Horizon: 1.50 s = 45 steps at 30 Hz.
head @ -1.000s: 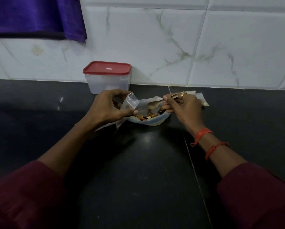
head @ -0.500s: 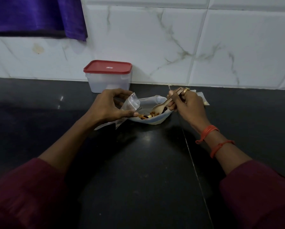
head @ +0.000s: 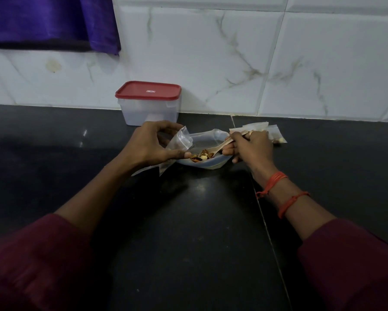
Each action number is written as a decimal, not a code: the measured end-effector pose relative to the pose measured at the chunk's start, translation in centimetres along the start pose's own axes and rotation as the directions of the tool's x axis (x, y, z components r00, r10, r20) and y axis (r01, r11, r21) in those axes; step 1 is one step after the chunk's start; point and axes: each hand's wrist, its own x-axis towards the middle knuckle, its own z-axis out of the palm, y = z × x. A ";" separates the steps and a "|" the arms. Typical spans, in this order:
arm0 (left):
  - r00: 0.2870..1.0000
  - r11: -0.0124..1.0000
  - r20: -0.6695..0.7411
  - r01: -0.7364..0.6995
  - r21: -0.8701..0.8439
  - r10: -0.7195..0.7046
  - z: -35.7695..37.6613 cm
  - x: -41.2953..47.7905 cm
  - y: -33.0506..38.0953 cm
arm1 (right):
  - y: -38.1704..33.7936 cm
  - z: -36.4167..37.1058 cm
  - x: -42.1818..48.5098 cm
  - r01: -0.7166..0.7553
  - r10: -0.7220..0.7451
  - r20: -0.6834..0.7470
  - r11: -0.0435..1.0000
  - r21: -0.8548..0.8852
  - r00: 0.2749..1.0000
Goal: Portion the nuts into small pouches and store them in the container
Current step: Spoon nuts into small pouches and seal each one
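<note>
A shallow pale bowl (head: pixel 207 164) on the dark counter holds mixed nuts (head: pixel 200 155). My left hand (head: pixel 151 145) pinches a small clear pouch (head: pixel 181 141) at the bowl's left rim, thumb near the nuts. My right hand (head: pixel 250 147) grips a wooden spoon (head: pixel 218 149) whose tip is down among the nuts. Behind my right hand lie small clear pouches (head: pixel 275 134), at least one with nuts inside. A translucent container with a red lid (head: pixel 149 103) stands closed against the wall, behind my left hand.
The white marble-tiled wall (head: pixel 233 59) borders the back of the black counter (head: pixel 188 221). A purple cloth (head: pixel 49 21) hangs at the top left. More flat plastic (head: pixel 148 169) lies under my left hand.
The spoon has dipped from above the bowl down into the nuts, and my right hand has shifted slightly right and lower. My left hand keeps its hold on the pouch.
</note>
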 end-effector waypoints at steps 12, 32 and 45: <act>0.999 0.999 -0.035 -0.016 0.029 0.017 0.4 -0.1 0.4 | -0.5 -1.0 0.6 -0.185 0.212 -0.080 0.947 0.261 0.974; 0.998 0.986 -0.036 -0.052 0.155 0.058 0.7 -0.2 1.3 | -3.4 1.1 -2.4 -0.037 0.009 0.067 0.907 0.419 0.998; 0.996 0.999 -0.089 -0.025 0.048 0.029 0.4 -0.5 1.7 | -3.7 0.9 -3.4 0.416 -0.462 0.200 0.879 0.235 0.864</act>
